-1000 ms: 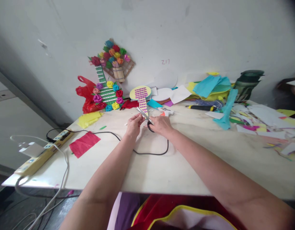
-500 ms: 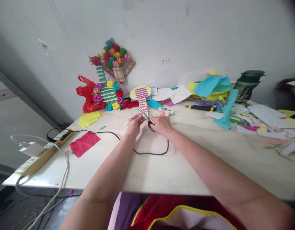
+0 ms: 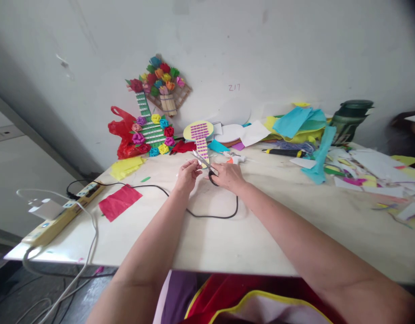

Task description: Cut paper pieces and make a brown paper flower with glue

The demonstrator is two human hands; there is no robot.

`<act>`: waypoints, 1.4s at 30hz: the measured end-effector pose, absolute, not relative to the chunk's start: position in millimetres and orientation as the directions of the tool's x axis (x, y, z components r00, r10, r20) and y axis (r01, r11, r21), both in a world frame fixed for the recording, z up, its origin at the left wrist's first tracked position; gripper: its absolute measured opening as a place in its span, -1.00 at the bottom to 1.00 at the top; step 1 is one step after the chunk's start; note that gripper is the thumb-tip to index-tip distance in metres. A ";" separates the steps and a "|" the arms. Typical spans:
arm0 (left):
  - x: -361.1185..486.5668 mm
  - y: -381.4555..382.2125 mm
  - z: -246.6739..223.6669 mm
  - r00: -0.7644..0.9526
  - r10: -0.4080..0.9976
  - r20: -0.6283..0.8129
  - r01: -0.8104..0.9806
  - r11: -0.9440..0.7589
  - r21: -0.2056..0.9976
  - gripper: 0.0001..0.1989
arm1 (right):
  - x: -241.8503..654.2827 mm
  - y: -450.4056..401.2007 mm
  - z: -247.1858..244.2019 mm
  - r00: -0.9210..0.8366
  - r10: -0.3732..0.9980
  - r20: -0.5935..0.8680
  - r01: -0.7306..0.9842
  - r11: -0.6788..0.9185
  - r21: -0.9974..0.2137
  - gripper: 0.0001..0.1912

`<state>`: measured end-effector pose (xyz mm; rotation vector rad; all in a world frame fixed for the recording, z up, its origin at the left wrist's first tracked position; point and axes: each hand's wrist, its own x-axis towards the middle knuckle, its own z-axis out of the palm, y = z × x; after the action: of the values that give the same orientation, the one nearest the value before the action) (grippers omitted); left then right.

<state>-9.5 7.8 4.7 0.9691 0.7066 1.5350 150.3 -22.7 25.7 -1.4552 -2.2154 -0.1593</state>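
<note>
My right hand (image 3: 228, 176) is closed on black-handled scissors (image 3: 213, 177), whose blades point up and left toward my other hand. My left hand (image 3: 189, 174) is pinched just left of the blades; a small pale bit shows at its fingertips, too small to make out. Right behind the blades stands a yellow oval piece (image 3: 191, 131) with a strip below it, both crossed by purple woven bands. A glue gun (image 3: 239, 159), white with orange, lies just beyond my right hand.
A power strip (image 3: 55, 225) and cables lie at left, near red paper (image 3: 120, 202). Paper-flower crafts (image 3: 153, 130) stand at the back left. Coloured paper (image 3: 295, 123), a knife (image 3: 284, 152), scraps (image 3: 369, 164) and a green bottle (image 3: 350, 121) are at right. A black cable loops below my hands.
My left hand has shifted slightly left, away from the scissor blades. My right hand keeps its hold on the scissors, almost unmoved.
</note>
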 end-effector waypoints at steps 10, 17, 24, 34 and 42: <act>-9.7 4.1 7.7 0.078 0.987 0.144 -0.509 -0.084 0.857 -0.87 | 150.6 -19.7 25.2 -0.156 0.917 0.367 0.867 0.305 -0.394 -0.68; -10.7 5.4 4.5 0.083 0.982 0.172 -0.487 -0.110 0.866 -0.88 | 149.1 -20.1 23.8 -0.179 0.910 0.373 0.856 0.331 -0.397 -0.68; -9.9 5.3 4.1 0.040 0.984 0.175 -0.473 -0.135 0.870 -0.87 | 149.1 -20.0 23.7 -0.180 0.914 0.364 0.833 0.339 -0.437 -0.70; -6.7 2.1 6.5 -0.020 0.995 0.099 -0.456 -0.097 0.885 -0.86 | 151.7 -7.2 15.6 -0.144 0.930 0.337 0.663 0.344 -0.665 -0.73; 1.8 2.1 2.3 0.049 0.982 0.184 -0.454 -0.142 0.879 -0.86 | 142.7 -11.2 23.6 -0.095 0.991 0.099 0.019 0.102 -0.995 -0.61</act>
<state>1.8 2.1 2.3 1.0136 0.7108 1.4466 142.7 -11.2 23.6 -1.1061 -1.3416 1.1903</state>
